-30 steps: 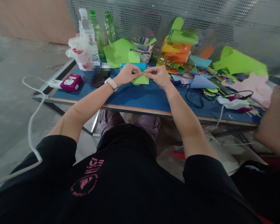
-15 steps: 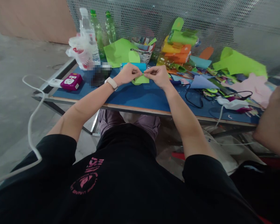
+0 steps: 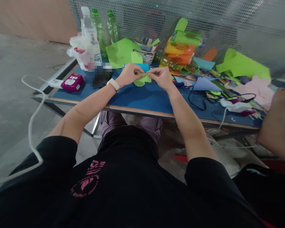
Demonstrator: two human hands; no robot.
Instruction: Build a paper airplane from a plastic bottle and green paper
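Note:
Between my two hands is a small piece of light green paper [image 3: 147,79], pinched along its upper edge. My left hand [image 3: 131,74], with a pale band on the wrist, closes thumb and finger on its left side. On the other side my right hand [image 3: 161,77] pinches it the same way, fingertips close to the left ones. Another green paper piece with a rounded edge [image 3: 139,83] lies under or behind it. A blue roll [image 3: 143,67] rests just beyond my fingers, partly hidden by my left hand.
Left on the blue table [image 3: 137,100] are a purple power socket [image 3: 72,82], a plastic cup [image 3: 82,55] and bottles. Behind stands a paper-strip basket [image 3: 148,53]. Paper scraps and an orange-green bottle craft [image 3: 180,49] fill the right, where another person's arm [image 3: 279,120] reaches in.
The green paper in my fingers now looks narrower, tilted or folded up, exposing more of the rounded piece beneath. Both hands have barely moved.

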